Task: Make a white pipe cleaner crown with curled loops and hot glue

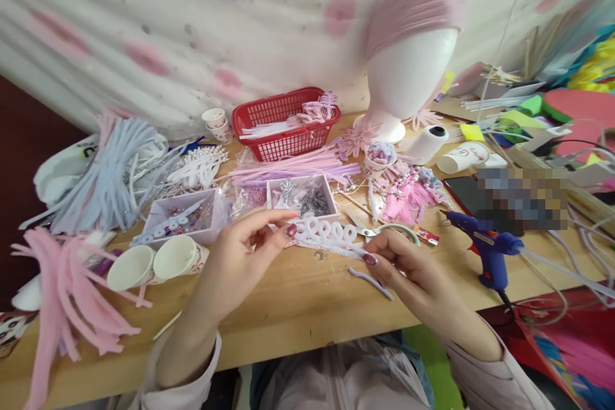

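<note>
A white looped pipe-cleaner band (327, 234) is stretched between my two hands, just above the wooden table. My left hand (245, 256) pinches its left end between thumb and index finger. At the other end, my right hand (403, 269) grips it with thumb and fingers. Beneath and to the right of the band lies a short lilac pipe-cleaner piece (371, 283). Scissors with pale green handles (398, 232) rest behind my right fingers. A white box (302, 195) of silver charms stands right behind the band.
Paper cups (132, 269), a bead box (180, 221) and pink pipe cleaners (72, 295) lie left. A red basket (286, 125) and a white mannequin head (410, 64) stand behind. On the right are a blue glue gun (490, 246) with its cord and a phone (480, 202).
</note>
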A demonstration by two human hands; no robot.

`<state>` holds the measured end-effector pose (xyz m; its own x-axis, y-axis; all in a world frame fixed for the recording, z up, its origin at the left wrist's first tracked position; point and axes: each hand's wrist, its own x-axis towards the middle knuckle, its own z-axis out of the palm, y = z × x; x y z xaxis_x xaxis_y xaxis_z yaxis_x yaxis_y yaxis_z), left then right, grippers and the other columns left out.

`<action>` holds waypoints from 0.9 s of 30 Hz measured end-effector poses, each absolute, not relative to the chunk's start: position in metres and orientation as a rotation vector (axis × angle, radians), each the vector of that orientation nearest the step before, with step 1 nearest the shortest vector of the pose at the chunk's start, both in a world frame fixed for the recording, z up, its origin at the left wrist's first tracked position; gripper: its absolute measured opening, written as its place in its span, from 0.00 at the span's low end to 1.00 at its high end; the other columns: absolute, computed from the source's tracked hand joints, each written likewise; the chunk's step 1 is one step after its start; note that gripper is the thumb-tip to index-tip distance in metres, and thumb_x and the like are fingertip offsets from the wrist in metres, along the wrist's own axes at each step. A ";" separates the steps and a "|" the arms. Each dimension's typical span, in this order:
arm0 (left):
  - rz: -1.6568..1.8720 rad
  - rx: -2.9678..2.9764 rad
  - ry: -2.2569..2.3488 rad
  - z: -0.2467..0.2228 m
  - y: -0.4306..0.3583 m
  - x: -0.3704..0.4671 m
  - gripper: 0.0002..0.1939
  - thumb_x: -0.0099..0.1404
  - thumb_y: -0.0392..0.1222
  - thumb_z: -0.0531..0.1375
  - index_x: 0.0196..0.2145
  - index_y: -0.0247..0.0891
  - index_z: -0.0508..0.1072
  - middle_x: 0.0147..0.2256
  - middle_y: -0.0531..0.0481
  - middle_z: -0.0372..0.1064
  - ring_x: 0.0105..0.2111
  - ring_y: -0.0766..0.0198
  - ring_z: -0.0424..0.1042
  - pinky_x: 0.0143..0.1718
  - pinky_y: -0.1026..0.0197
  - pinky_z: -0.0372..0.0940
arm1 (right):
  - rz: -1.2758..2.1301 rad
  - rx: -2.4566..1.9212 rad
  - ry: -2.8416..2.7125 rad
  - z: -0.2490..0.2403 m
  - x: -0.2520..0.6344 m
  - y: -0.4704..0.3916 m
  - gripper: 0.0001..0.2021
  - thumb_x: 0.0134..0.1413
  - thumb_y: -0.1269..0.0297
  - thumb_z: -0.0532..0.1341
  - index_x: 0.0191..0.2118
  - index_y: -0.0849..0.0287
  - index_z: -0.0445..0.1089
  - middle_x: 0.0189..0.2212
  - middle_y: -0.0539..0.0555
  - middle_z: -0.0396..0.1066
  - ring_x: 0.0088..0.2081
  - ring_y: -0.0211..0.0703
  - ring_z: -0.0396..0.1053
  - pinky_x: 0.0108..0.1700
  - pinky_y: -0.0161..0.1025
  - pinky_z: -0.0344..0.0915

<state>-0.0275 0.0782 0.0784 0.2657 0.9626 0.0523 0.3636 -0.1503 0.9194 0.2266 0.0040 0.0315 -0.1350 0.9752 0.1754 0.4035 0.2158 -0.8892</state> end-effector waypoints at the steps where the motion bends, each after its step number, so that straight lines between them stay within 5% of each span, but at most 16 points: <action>1: 0.825 1.705 1.224 0.079 0.081 -0.025 0.11 0.63 0.47 0.64 0.42 0.46 0.83 0.35 0.50 0.80 0.28 0.63 0.70 0.31 0.62 0.63 | 0.867 -1.309 -1.713 0.033 0.228 0.005 0.06 0.69 0.64 0.55 0.37 0.54 0.66 0.22 0.46 0.64 0.23 0.36 0.61 0.23 0.33 0.55; 9: 0.501 1.709 1.151 0.072 0.099 -0.013 0.09 0.60 0.45 0.64 0.33 0.41 0.84 0.30 0.48 0.79 0.26 0.61 0.70 0.27 0.61 0.59 | 0.755 -1.342 -1.825 0.036 0.238 0.009 0.07 0.66 0.64 0.56 0.34 0.55 0.68 0.24 0.49 0.68 0.24 0.39 0.64 0.25 0.35 0.58; 18: 0.320 1.719 1.087 0.070 0.100 -0.010 0.11 0.59 0.46 0.63 0.36 0.38 0.81 0.25 0.55 0.71 0.24 0.67 0.64 0.27 0.64 0.57 | 0.757 -1.419 -1.858 0.043 0.243 0.008 0.08 0.67 0.65 0.55 0.34 0.56 0.66 0.26 0.50 0.68 0.27 0.40 0.64 0.28 0.35 0.60; 27: 0.251 1.754 1.111 0.069 0.101 -0.008 0.13 0.59 0.48 0.61 0.32 0.39 0.84 0.30 0.48 0.80 0.28 0.61 0.70 0.31 0.59 0.61 | 0.900 -1.448 -1.781 0.038 0.241 0.005 0.06 0.68 0.60 0.55 0.40 0.55 0.64 0.28 0.49 0.67 0.27 0.39 0.65 0.28 0.34 0.60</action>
<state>-0.0083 0.1013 0.0691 0.5555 0.7716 -0.3099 0.5630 -0.0747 0.8231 0.2410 0.0047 0.0382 -0.1662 0.9836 0.0703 0.5272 0.1489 -0.8366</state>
